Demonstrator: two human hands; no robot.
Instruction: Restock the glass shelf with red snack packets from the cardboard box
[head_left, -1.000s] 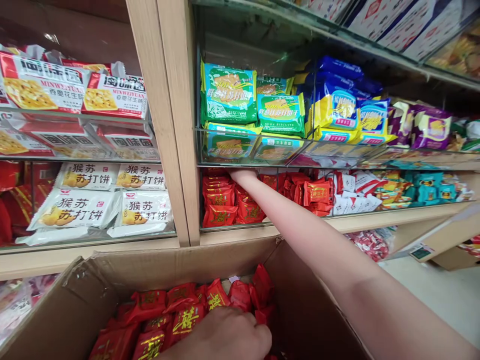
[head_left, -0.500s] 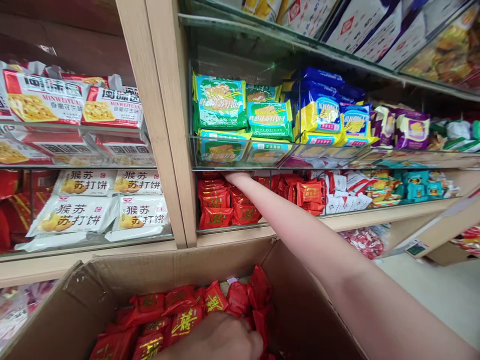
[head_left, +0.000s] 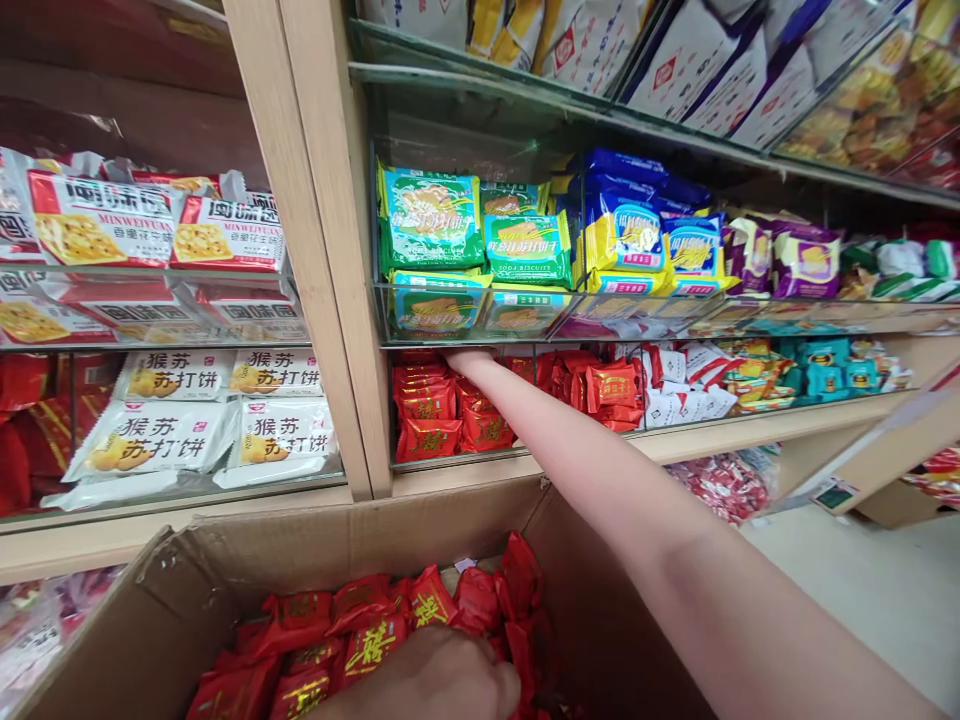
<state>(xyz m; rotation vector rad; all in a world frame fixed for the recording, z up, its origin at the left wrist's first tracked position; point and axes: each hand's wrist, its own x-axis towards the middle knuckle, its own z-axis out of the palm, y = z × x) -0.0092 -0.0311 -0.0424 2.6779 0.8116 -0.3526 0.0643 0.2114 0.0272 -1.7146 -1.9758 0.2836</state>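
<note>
My left hand (head_left: 442, 672) is low inside the cardboard box (head_left: 315, 535), curled into a loose fist among the red packets (head_left: 375, 645) with gold lettering. Its fingers point down and away, and what they hold, if anything, is hidden. From the right my other arm stretches over the box to the lower shelf. There my right hand (head_left: 471, 360) reaches in above stacked red packets (head_left: 429, 405), just below the glass bottom of the shelf above. Only the wrist and part of the back of that hand show; its fingers are out of sight.
Green soda biscuit packs (head_left: 525, 245) and blue-yellow packs (head_left: 630, 230) sit behind a glass lip on the upper shelf. A wooden upright (head_left: 330, 250) divides this unit from the left one, which holds white biscuit packs (head_left: 154, 435). Red-and-white packets (head_left: 686, 380) lie farther right.
The view has shifted slightly, so the shelves sit a little lower and left. Both hands keep nearly the same places, one in the box and one in the shelf.
</note>
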